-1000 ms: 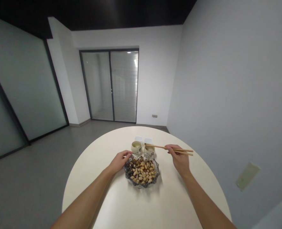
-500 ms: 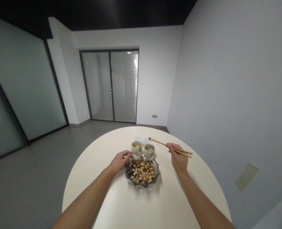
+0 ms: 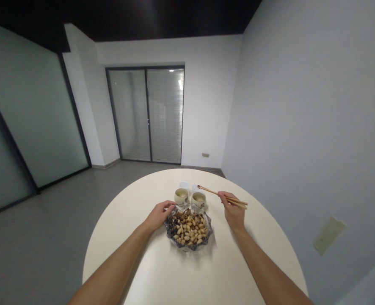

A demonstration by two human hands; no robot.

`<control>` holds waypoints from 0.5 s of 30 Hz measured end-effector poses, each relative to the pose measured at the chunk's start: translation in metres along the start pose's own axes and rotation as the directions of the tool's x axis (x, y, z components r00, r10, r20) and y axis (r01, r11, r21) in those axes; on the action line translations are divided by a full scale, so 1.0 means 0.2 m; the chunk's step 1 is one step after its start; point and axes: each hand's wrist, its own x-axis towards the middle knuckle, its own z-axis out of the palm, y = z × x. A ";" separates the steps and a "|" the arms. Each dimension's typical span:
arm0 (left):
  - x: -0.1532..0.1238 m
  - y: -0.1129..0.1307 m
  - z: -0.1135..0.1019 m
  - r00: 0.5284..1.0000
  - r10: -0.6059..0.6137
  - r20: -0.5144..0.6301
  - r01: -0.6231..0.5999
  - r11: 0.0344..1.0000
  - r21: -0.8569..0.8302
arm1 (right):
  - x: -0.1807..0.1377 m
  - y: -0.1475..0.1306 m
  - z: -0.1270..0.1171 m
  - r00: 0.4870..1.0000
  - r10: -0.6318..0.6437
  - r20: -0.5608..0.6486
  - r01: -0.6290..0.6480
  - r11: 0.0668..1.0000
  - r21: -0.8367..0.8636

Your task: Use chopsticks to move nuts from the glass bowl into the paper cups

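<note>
The left hand (image 3: 158, 215) seems to pinch the rim of the glass bowl (image 3: 210, 226), steadying it, while the right hand (image 3: 232, 212) grips chopsticks (image 3: 217, 194) poised over the cups (image 3: 199, 198).

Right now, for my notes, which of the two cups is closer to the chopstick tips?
The right cup; the chopsticks' tips hang right by it, the left cup sits farther.

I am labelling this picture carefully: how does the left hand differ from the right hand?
The left hand touches the rim of the bowl; the right hand is clear of it. The right hand's grip is shut on chopsticks pointing toward the cups; the left hand carries no tool. Both are bare, over the round table.
</note>
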 end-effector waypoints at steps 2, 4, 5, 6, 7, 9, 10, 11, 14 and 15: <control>0.00 0.01 0.00 1.000 0.003 -0.001 -0.003 1.000 0.006 | 0.00 0.00 0.00 1.000 -0.003 0.006 0.003 1.000 0.001; 0.00 0.01 0.00 1.000 0.003 0.000 -0.003 1.000 0.015 | -0.01 0.00 0.00 1.000 -0.007 0.009 0.007 1.000 0.003; 0.00 0.01 0.00 1.000 0.002 0.002 -0.003 1.000 0.017 | -0.01 0.00 0.00 1.000 -0.006 0.009 0.006 1.000 0.004; 0.00 0.02 -0.01 1.000 0.001 0.003 -0.001 1.000 0.017 | -0.01 0.00 0.00 1.000 -0.004 0.012 0.004 1.000 0.005; -0.01 0.02 -0.01 1.000 0.000 0.003 0.000 1.000 0.015 | -0.01 0.00 0.00 1.000 -0.001 0.015 0.001 1.000 0.006; -0.01 0.02 -0.01 1.000 0.001 0.002 -0.001 1.000 0.014 | -0.01 0.00 0.00 1.000 0.003 0.023 -0.003 1.000 0.008; -0.01 0.02 -0.01 1.000 0.002 0.002 -0.002 1.000 0.015 | -0.01 0.01 0.00 1.000 0.002 0.026 -0.002 1.000 0.008; -0.01 0.02 -0.01 1.000 0.003 0.002 -0.003 1.000 0.016 | -0.01 0.01 0.00 1.000 -0.002 0.026 0.002 1.000 0.009; -0.01 0.02 -0.01 1.000 0.000 0.002 0.000 1.000 0.017 | -0.01 0.03 0.00 1.000 -0.004 0.022 0.004 1.000 0.012; -0.01 0.02 -0.01 1.000 -0.001 0.002 0.001 1.000 0.016 | -0.01 0.04 0.00 1.000 0.000 0.020 0.000 1.000 0.012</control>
